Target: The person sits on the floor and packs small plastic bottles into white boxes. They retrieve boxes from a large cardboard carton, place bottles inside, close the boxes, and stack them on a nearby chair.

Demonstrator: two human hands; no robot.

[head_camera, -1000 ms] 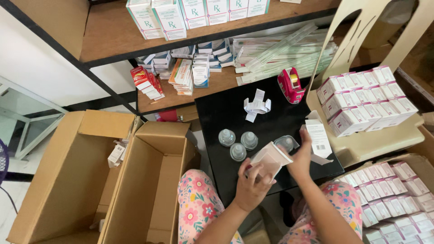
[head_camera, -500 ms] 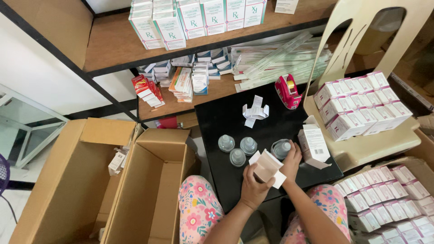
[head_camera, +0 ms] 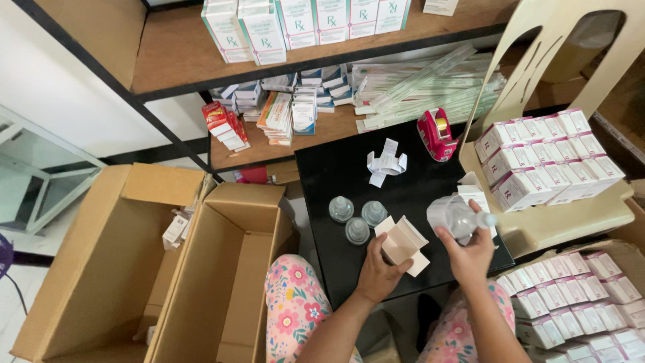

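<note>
Fingers of my left hand are curled around a small open white cardboard carton, its flaps spread and its mouth turned toward the right. My right hand pinches a clear plastic bottle with a white neck, lifted off the surface and tilted, just right of the carton and apart from it. I judge this to be the loading step: bottle picked up, carton ready, bottle not yet in. The next move calls for turning the bottle to line up with the carton mouth and sliding it in while the flaps stay clear.

Just beyond my left fingertips three more clear capped bottles stand clustered on the black tabletop. Behind my right fingers stands a white upright box. Farther out lie a folded white cardboard insert and a red tape dispenser. Right of that, closed white-and-pink cartons fill a cream plastic chair seat.
</note>
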